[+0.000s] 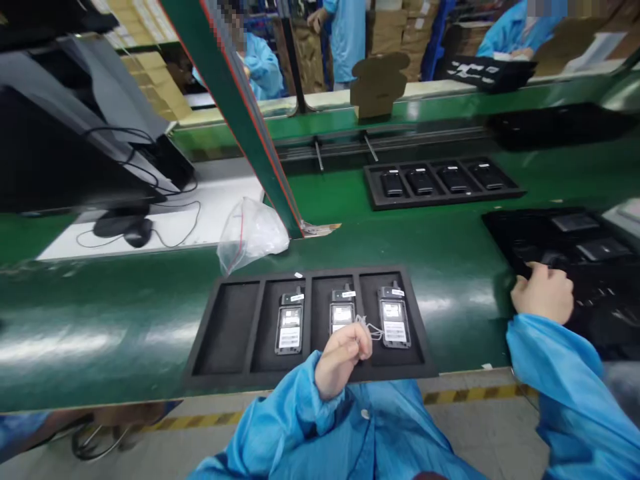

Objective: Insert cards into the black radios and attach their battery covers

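In the head view my left hand (345,353) is closed above a black foam tray (227,327). Thin white cords (373,329) stick out from its fingers. Three handheld radios lie in the tray's compartments with their open backs and white labels up: one (290,323) left of my hand, one (343,308) partly hidden behind it, one (394,319) to its right. The leftmost compartment holds nothing. My right hand (545,293) is at the left side of a black tray (505,233) with dark parts, fingers curled over something dark I cannot make out.
Another foam tray (373,190) with several black devices lies farther back. A clear plastic bag (255,233) rests beside a green post (250,133). At left are a mouse (138,232) and cables on a white surface. Several people in blue work across the bench.
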